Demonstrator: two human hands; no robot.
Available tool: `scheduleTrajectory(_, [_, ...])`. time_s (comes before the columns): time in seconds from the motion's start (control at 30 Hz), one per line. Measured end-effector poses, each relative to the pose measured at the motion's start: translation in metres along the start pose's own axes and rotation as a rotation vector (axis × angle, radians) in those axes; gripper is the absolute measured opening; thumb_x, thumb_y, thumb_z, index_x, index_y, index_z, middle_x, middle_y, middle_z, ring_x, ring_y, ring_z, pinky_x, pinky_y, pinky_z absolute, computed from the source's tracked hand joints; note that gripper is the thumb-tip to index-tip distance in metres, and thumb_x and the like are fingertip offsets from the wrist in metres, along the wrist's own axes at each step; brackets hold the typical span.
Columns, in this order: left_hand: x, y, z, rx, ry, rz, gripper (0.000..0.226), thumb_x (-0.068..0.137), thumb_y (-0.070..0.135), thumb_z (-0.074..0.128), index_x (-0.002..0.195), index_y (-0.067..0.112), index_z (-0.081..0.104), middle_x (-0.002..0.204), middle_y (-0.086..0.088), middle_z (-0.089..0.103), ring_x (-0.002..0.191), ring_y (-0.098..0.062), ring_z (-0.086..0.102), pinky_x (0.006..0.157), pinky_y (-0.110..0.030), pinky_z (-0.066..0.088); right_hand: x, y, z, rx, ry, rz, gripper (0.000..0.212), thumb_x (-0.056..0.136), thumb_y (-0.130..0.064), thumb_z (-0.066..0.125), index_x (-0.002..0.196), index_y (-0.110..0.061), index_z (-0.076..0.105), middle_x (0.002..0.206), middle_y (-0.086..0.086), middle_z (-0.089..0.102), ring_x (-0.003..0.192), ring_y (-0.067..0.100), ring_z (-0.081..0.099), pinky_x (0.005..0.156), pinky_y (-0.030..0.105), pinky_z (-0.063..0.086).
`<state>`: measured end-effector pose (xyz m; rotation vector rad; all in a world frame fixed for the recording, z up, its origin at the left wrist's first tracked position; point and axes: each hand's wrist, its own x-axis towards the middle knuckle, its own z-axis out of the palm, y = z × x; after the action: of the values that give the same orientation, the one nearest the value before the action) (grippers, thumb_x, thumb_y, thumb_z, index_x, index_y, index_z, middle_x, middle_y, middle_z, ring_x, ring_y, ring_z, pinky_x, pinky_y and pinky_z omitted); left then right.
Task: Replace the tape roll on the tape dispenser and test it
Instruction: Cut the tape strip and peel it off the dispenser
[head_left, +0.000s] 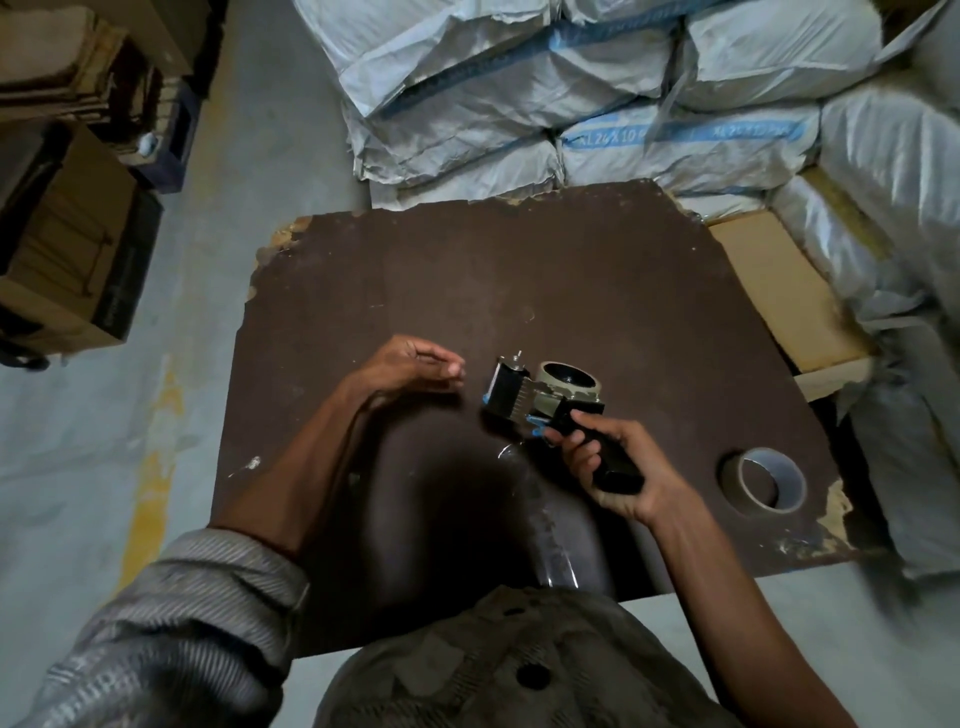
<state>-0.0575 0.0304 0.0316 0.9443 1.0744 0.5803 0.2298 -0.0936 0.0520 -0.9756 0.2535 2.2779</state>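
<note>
- The right hand (613, 467) wraps around the black handle of the dispenser (540, 397), fingers curled tight on it, just right of the frame's centre.
- The dispenser is held above the board (519, 280), its head pointing to the upper left; a roll (566, 378) sits on its hub.
- A clear strip of tape (545, 519) lies on the board from under the dispenser down to the lower edge, by the person's shirt.
- The left hand (410, 366) hovers left of the dispenser, apart from it, fingers loosely curled and holding nothing.
- A second roll (763, 480) lies flat at the lower right of the board, near its chipped right edge and well apart from the right hand.
- The upper half of the board is bare; its upper-left corner and top edge are frayed.
- Stacked sacks (597, 93) press against the top edge and right side.
- Open floor (104, 441) runs along the left edge; cartons (62, 239) stand at the upper left.
</note>
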Motion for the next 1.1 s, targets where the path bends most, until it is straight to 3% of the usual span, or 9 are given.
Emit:
scheduleTrajectory(0.1, [0.006, 0.007, -0.004, -0.023, -0.124, -0.102, 0.028, 0.087, -0.011, 0.058, 0.111, 0.000, 0.067, 0.100, -0.014, 0.077, 0.090, -0.023, 0.075, 0.087, -0.035, 0.060, 0.003, -0.010, 0.000, -0.029, -0.014, 0.020, 0.073, 0.040, 0.000, 0.101, 0.104, 0.011, 0.069, 0.065, 0.001, 0.058, 0.041, 0.007, 0.058, 0.036, 0.020, 0.050])
scheduleTrajectory(0.2, [0.019, 0.011, -0.017, -0.244, -0.257, -0.111, 0.045, 0.080, -0.002, 0.064, 0.125, 0.004, 0.065, 0.131, -0.019, 0.064, 0.120, -0.034, 0.063, 0.104, -0.049, 0.048, 0.007, -0.020, 0.006, -0.043, -0.018, 0.034, 0.070, 0.041, 0.000, 0.101, 0.102, 0.010, 0.069, 0.064, 0.000, 0.058, 0.040, 0.008, 0.057, 0.036, 0.020, 0.050])
scheduleTrajectory(0.27, [0.027, 0.014, -0.023, -0.373, -0.280, -0.107, 0.058, 0.072, 0.011, 0.071, 0.130, 0.005, 0.063, 0.142, -0.020, 0.055, 0.132, -0.037, 0.053, 0.111, -0.054, 0.040, 0.010, -0.027, 0.009, -0.055, -0.016, 0.037, 0.068, 0.040, 0.000, 0.101, 0.100, 0.010, 0.070, 0.063, 0.000, 0.058, 0.040, 0.007, 0.057, 0.035, 0.020, 0.050])
scheduleTrajectory(0.37, [0.035, 0.013, -0.022, -0.343, -0.232, -0.095, 0.055, 0.082, 0.019, 0.056, 0.136, 0.009, 0.057, 0.146, -0.015, 0.053, 0.136, -0.034, 0.050, 0.113, -0.053, 0.037, 0.016, -0.038, 0.011, -0.062, -0.010, 0.029, 0.068, 0.040, 0.000, 0.101, 0.099, 0.010, 0.070, 0.063, 0.000, 0.058, 0.040, 0.007, 0.057, 0.035, 0.021, 0.050])
scheduleTrajectory(0.47, [0.044, 0.006, -0.017, -0.311, -0.073, -0.071, 0.047, 0.090, 0.019, 0.051, 0.136, 0.017, 0.057, 0.138, -0.009, 0.061, 0.127, -0.030, 0.059, 0.107, -0.049, 0.045, 0.025, -0.048, 0.015, -0.071, 0.039, 0.008, 0.052, 0.057, -0.004, 0.093, 0.101, 0.009, 0.069, 0.063, 0.000, 0.058, 0.040, 0.007, 0.057, 0.035, 0.020, 0.049])
scheduleTrajectory(0.57, [0.057, -0.012, -0.010, -0.210, 0.169, -0.064, 0.034, 0.096, 0.019, 0.056, 0.130, 0.021, 0.062, 0.123, -0.005, 0.069, 0.109, -0.028, 0.066, 0.098, -0.046, 0.052, 0.035, -0.059, 0.020, -0.076, 0.113, -0.038, 0.034, 0.081, -0.018, 0.069, 0.102, 0.009, 0.066, 0.063, -0.001, 0.057, 0.039, 0.005, 0.055, 0.036, 0.017, 0.048])
scheduleTrajectory(0.7, [0.066, -0.038, -0.002, -0.195, 0.350, -0.095, 0.020, 0.098, 0.017, 0.056, 0.113, 0.020, 0.068, 0.111, -0.010, 0.070, 0.082, -0.022, 0.068, 0.078, -0.035, 0.056, 0.050, -0.074, 0.026, -0.101, 0.143, -0.087, 0.031, 0.084, -0.020, 0.066, 0.098, 0.008, 0.066, 0.062, 0.001, 0.057, 0.039, 0.005, 0.055, 0.037, 0.016, 0.048])
scheduleTrajectory(0.87, [0.073, -0.059, -0.002, -0.222, 0.495, -0.085, 0.030, 0.094, 0.007, 0.058, 0.124, 0.005, 0.061, 0.091, -0.013, 0.068, 0.063, -0.020, 0.063, 0.052, -0.023, 0.051, 0.081, -0.093, 0.030, -0.191, 0.180, -0.217, 0.020, 0.097, -0.014, 0.060, 0.096, 0.005, 0.065, 0.060, 0.001, 0.059, 0.042, 0.005, 0.055, 0.039, 0.015, 0.047])
scheduleTrajectory(1.1, [0.085, -0.065, 0.002, -0.044, 0.621, 0.018, 0.028, 0.093, -0.001, 0.060, 0.120, 0.003, 0.061, 0.070, -0.009, 0.061, 0.046, -0.008, 0.056, 0.044, -0.018, 0.044, 0.119, -0.116, 0.018, -0.314, 0.171, -0.280, 0.019, 0.100, -0.012, 0.051, 0.094, -0.001, 0.064, 0.057, -0.001, 0.055, 0.041, 0.006, 0.050, 0.040, 0.017, 0.044])
